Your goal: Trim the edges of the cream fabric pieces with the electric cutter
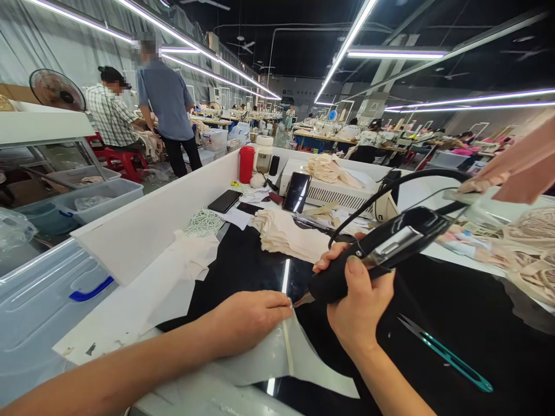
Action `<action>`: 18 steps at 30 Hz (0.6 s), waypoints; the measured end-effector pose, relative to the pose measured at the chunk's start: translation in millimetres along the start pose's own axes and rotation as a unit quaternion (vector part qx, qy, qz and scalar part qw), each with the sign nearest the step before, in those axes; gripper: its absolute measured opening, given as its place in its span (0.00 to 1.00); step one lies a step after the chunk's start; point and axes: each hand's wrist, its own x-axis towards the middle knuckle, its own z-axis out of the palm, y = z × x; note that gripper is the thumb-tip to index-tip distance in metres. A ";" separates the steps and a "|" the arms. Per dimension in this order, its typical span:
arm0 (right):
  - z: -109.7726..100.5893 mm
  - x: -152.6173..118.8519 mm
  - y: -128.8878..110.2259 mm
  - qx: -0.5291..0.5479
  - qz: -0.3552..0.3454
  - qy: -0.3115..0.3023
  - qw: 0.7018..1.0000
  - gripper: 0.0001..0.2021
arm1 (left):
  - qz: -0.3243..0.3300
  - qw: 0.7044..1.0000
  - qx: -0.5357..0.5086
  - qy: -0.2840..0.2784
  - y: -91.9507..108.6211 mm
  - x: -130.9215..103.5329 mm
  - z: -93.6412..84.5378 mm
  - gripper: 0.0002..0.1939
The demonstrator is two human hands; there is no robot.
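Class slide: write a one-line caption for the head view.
Right hand grips a black tool, its tip beside the left hand on pale cloth.

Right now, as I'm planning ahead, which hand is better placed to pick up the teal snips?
Probably the right hand: the teal snips lie on its side, though it grips the black tool. The left hand, at the pale piece, is farther.

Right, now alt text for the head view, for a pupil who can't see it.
The right hand grips a black handheld tool, its tip beside the left hand, which touches pale material next to black sheeting. Teal snips lie at right; other people are behind.
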 end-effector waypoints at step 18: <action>-3.6 -7.8 -11.5 -0.010 -0.003 0.004 1.000 0.18 | 0.000 1.000 0.006 0.003 -3.1 -2.5 -0.2 0.18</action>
